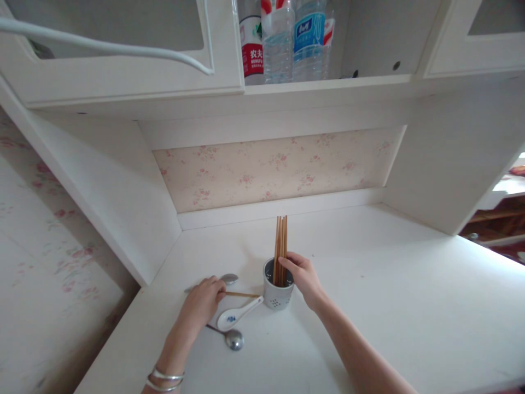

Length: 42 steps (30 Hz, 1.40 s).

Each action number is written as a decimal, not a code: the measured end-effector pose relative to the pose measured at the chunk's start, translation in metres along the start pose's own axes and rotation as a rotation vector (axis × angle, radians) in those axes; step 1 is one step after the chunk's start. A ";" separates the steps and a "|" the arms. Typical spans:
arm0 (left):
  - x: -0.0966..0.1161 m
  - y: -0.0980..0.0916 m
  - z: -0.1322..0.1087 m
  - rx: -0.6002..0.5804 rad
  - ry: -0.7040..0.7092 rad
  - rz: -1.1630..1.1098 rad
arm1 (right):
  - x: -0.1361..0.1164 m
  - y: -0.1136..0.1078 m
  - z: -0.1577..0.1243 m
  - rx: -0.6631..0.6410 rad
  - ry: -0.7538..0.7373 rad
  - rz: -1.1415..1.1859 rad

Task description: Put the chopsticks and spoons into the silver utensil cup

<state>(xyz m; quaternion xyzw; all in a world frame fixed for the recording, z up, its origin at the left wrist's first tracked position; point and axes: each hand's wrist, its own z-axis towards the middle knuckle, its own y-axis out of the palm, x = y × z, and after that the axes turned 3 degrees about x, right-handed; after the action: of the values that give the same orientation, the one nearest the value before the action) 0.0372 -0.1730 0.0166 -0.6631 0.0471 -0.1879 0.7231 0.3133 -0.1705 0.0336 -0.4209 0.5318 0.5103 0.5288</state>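
Observation:
A light grey utensil holder (278, 298) with small punched holes stands upright on the table. Several wooden chopsticks (280, 246) rise from it in a bundle, and my right hand (302, 273) is closed on them just above the rim. To the left, my left hand (205, 298) has its fingers closed at the end of a single chopstick (241, 294) lying low over the tabletop. A white ceramic spoon (235, 317) with a blue motif rests beside that hand. One metal spoon (229, 278) lies behind the hand and another metal spoon (234, 340) in front, their handles partly hidden.
The white tabletop (369, 306) runs between cabinet side panels, with a flowered back wall (262, 169). Overhead is a cabinet shelf (328, 86) holding several plastic bottles (279, 54). A white cable (102, 45) hangs across the upper left cabinet door.

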 end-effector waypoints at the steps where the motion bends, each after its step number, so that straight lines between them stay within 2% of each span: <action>1: 0.000 0.000 0.000 0.002 -0.005 0.005 | 0.000 0.000 0.000 0.008 -0.005 -0.003; 6: -0.002 0.000 0.000 0.017 -0.042 0.007 | 0.001 -0.002 0.002 0.033 -0.029 -0.021; 15: 0.007 -0.004 0.005 0.125 -0.051 -0.150 | -0.001 -0.002 0.000 0.034 -0.026 -0.027; 30: 0.012 -0.008 0.013 0.479 -0.087 -0.341 | 0.001 -0.001 -0.001 0.022 -0.018 -0.022; 36: 0.015 -0.017 0.012 0.545 -0.291 -0.654 | 0.000 0.001 -0.002 0.007 -0.023 -0.043; 42: 0.022 -0.016 0.012 0.586 -0.378 -1.206 | -0.003 0.002 -0.005 -0.018 -0.029 -0.068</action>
<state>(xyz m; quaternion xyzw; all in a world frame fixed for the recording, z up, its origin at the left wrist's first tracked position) 0.0582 -0.1698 0.0375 -0.3721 -0.5088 -0.4431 0.6374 0.3105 -0.1755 0.0363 -0.4360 0.5047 0.5027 0.5499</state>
